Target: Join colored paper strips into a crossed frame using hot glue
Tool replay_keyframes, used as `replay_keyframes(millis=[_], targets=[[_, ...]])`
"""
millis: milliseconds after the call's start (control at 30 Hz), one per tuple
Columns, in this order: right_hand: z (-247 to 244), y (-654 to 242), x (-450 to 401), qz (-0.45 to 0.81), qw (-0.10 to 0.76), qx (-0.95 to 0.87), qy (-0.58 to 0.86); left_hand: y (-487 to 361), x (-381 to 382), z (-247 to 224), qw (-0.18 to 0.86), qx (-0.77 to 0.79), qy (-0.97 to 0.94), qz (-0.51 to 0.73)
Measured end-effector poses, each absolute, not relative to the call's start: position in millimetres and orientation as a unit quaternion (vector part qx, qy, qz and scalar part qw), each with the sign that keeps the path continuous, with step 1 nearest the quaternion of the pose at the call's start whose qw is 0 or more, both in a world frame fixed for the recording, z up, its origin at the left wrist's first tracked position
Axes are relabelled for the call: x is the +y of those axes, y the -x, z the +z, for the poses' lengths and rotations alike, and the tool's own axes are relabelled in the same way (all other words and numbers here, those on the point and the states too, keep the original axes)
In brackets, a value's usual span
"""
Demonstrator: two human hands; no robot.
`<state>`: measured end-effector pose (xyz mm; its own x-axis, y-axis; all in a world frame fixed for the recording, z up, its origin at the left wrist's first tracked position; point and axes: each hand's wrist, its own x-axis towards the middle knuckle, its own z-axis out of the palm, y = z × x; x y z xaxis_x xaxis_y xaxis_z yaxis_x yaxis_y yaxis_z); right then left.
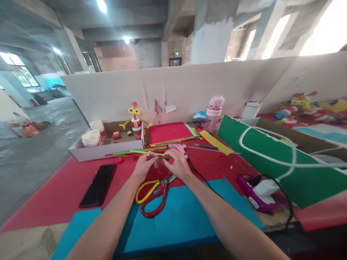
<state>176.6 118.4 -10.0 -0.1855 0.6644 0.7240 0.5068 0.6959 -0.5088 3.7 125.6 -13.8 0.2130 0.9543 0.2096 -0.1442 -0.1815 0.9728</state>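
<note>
Between the fingertips of both hands is a small coiled strip (163,158), green-yellow and dark in bands. My left hand (146,164) pinches its left end, and my right hand (176,162) grips the right end, with the fingers partly covering it. Just behind the hands lie thin green strips (137,151) and a pink glue gun (181,148) with a black cord. Below the hands, scissors (159,193) with one yellow and one red handle rest partly on blue sheets (184,209), their blades pointing toward my right wrist.
A black phone (98,186) lies left. Behind it, a shallow box (108,154) holds white cups and a small figure (135,117) with coiled arms. Coloured paper (170,133) is stacked at the back. Right are a purple power strip (256,195) and a green-sided box (260,159).
</note>
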Motion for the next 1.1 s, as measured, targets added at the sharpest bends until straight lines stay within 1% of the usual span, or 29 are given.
replay_keyframes(millis=[100, 300, 367, 467, 600, 700, 800, 867, 933, 967, 1067, 1100], targets=[[-11.5, -173.5, 117.1, 0.076, 0.498, -0.767, 0.396, -4.1, 126.0, -14.8, 0.535, 0.354, -0.570, 0.513], [-13.5, -174.0, 119.4, 0.083, 0.502, -0.770, 0.385, -5.5, 125.7, -14.4, 0.529, 0.357, -0.581, 0.506], [-13.7, -176.2, 121.4, 0.090, 0.516, -0.759, 0.386, -5.3, 125.3, -13.8, 0.527, 0.360, -0.581, 0.506], [-14.4, -180.9, 125.2, 0.113, 0.561, -0.718, 0.396, -2.9, 125.3, -12.6, 0.527, 0.366, -0.568, 0.514], [-19.3, -188.3, 133.8, 0.198, 0.637, -0.612, 0.425, 2.5, 127.0, -10.7, 0.537, 0.375, -0.535, 0.534], [-25.2, -194.4, 142.6, 0.289, 0.689, -0.469, 0.471, 5.7, 129.1, -9.5, 0.562, 0.359, -0.501, 0.552], [-25.6, -199.2, 147.2, 0.379, 0.720, -0.325, 0.481, 7.4, 130.2, -9.1, 0.584, 0.327, -0.482, 0.566], [-21.1, -199.2, 145.1, 0.404, 0.728, -0.307, 0.461, 7.7, 129.9, -9.2, 0.589, 0.308, -0.482, 0.571], [-14.6, -195.6, 139.3, 0.435, 0.713, -0.355, 0.420, 7.3, 128.7, -9.3, 0.589, 0.297, -0.487, 0.572], [-11.4, -192.6, 135.7, 0.472, 0.689, -0.386, 0.393, 6.8, 127.9, -9.2, 0.587, 0.293, -0.492, 0.572], [-5.8, -182.4, 125.0, 0.630, 0.555, -0.433, 0.329, 3.9, 125.2, -8.6, 0.569, 0.300, -0.522, 0.560], [-5.5, -179.6, 122.3, 0.664, 0.517, -0.437, 0.317, 2.7, 124.4, -8.2, 0.556, 0.310, -0.537, 0.554]])
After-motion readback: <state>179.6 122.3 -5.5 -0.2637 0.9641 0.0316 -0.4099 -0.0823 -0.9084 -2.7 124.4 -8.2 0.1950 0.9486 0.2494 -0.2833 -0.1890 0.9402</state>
